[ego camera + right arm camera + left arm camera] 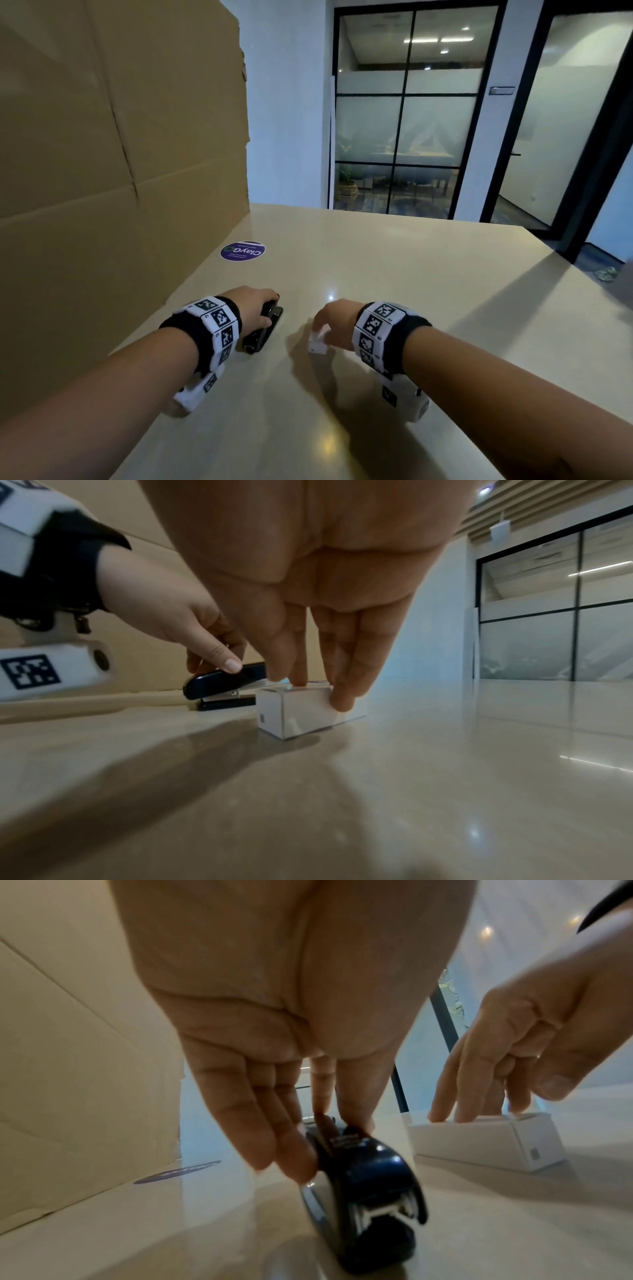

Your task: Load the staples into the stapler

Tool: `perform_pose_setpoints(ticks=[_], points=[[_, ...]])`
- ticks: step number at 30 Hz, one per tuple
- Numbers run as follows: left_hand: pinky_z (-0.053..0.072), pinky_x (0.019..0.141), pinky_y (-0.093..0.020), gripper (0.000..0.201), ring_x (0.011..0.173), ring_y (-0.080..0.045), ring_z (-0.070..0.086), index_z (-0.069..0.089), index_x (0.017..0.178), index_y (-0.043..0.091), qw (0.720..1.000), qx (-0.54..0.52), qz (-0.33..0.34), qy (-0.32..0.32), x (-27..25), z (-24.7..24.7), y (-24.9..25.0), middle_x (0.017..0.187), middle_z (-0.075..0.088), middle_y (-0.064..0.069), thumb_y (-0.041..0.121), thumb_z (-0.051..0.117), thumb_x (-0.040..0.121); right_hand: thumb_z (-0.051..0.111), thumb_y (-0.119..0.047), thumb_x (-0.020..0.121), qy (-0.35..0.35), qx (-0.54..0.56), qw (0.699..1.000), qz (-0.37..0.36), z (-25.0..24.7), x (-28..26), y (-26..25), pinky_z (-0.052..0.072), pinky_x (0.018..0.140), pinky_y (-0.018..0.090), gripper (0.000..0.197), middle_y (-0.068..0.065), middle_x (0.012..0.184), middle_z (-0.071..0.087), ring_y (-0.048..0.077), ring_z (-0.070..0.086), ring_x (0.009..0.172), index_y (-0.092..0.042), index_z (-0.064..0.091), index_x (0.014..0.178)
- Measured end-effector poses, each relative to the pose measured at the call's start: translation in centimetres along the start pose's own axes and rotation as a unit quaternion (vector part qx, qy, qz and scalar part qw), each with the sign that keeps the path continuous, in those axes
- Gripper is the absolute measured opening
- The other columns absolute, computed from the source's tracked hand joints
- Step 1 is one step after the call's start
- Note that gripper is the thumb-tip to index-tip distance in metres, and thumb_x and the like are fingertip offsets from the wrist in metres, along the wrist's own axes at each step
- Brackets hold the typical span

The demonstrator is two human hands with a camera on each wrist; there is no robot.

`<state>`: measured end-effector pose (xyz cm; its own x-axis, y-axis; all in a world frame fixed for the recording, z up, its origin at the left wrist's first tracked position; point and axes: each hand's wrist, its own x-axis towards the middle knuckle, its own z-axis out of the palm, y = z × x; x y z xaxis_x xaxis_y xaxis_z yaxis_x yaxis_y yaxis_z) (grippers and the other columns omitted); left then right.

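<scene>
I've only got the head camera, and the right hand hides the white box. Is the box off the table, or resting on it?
Observer: In the right wrist view, the white box rests flat on the table. The right hand holds it by its top edges with its fingers.
Operator: Is the stapler swung open?
Observer: No. In that same view the stapler has its top down over its base, and the left hand lays its thumb on top.
</scene>
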<state>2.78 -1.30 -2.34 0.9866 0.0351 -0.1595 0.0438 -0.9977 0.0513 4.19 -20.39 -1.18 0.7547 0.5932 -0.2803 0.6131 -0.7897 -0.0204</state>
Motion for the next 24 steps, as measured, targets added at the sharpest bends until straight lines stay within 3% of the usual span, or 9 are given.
perform_pose_setpoints(ticks=[10,20,24], points=[[0.043,0.088,-0.029,0.052,0.114,-0.028,0.058,0.039,0.141,0.026,1.0,-0.019,-0.011,0.002,0.0,0.2,-2.8,0.129,0.06,-0.009,0.028,0.057,0.092,0.05,-0.02,0.095,-0.029,-0.005,0.998,-0.063,-0.6,2.4,-4.5,0.044,0.105,0.038,0.043,0.008,0.139,0.054,0.028,0.053,0.126,-0.017,0.05,0.138],[0.045,0.088,-0.031,0.053,0.11,-0.029,0.059,0.037,0.141,0.026,1.0,-0.025,-0.012,-0.008,0.2,0.4,-3.0,0.127,0.06,-0.011,0.029,0.056,0.092,0.054,-0.02,0.091,-0.032,0.039,0.996,-0.077,0.1,3.2,-4.1,0.045,0.105,0.042,0.045,0.002,0.142,0.051,0.028,0.052,0.126,-0.028,0.05,0.135],[0.048,0.096,-0.039,0.052,0.109,-0.031,0.057,0.039,0.137,0.027,1.0,-0.012,-0.018,0.015,0.3,0.3,-2.7,0.128,0.047,-0.011,0.038,0.056,0.09,0.055,-0.019,0.092,0.005,0.033,0.998,-0.061,0.1,3.1,-3.6,0.044,0.105,0.044,0.052,0.005,0.144,0.046,0.029,0.049,0.129,-0.028,0.041,0.142]])
